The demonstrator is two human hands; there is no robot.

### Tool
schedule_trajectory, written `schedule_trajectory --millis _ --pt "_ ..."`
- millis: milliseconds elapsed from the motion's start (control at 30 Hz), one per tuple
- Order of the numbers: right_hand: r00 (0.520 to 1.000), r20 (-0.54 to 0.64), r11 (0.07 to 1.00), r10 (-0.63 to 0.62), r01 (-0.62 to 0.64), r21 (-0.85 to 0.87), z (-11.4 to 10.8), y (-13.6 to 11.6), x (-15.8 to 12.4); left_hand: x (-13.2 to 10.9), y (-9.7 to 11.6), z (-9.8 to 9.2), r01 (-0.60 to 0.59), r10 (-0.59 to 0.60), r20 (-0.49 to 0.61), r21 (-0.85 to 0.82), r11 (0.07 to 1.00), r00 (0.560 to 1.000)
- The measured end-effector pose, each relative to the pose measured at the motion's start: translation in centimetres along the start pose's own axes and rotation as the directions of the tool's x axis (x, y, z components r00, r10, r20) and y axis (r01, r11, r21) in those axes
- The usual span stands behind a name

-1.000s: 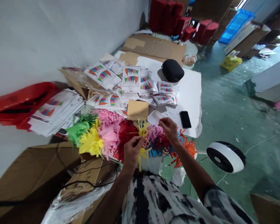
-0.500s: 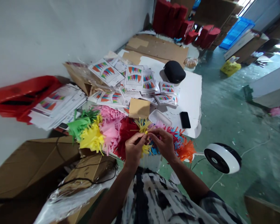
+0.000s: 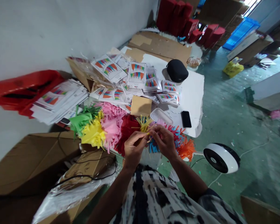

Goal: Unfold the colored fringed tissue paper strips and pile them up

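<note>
Over a white sheet (image 3: 193,99) strewn with bunting packets (image 3: 137,74), the left hand (image 3: 135,149) and right hand (image 3: 164,141) hold their fingers (image 3: 154,130) together, pinching yellow fringed paper (image 3: 144,123) so its strips stay tightly bunched.

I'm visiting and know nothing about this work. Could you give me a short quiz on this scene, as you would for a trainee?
1. What colour is the paper tuft just above the left hand and right hand? A) yellow B) black C) white
2. True or false: the black phone lies on the white sheet.
3. What shape are the flags printed on the cards?

Key: 1 A; 2 true; 3 triangles.
</note>
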State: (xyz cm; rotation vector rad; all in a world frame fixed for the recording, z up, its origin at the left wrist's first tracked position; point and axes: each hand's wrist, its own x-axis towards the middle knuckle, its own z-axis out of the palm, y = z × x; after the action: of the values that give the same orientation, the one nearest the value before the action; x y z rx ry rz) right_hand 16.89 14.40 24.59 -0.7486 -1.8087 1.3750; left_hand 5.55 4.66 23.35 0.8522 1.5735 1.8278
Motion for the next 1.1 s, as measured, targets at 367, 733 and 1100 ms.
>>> schedule_trajectory --millis 367,733,1100 --pt "0.997 0.038 0.996 -0.062 0.064 -0.060 0.1 -0.6 0.1 -0.1 -0.4 -0.8 -0.058 0.058 0.002 0.047 0.997 0.998" --pt "0.990 0.085 0.992 0.112 -0.116 0.049 0.1 0.5 -0.1 0.4 0.1 -1.0 -0.082 0.074 0.075 0.102 0.991 0.994" --pt "0.999 0.041 0.997 0.025 -0.022 -0.069 0.3 -0.1 -0.5 0.6 -0.2 -0.8 -0.025 0.022 0.021 0.125 0.992 1.000"
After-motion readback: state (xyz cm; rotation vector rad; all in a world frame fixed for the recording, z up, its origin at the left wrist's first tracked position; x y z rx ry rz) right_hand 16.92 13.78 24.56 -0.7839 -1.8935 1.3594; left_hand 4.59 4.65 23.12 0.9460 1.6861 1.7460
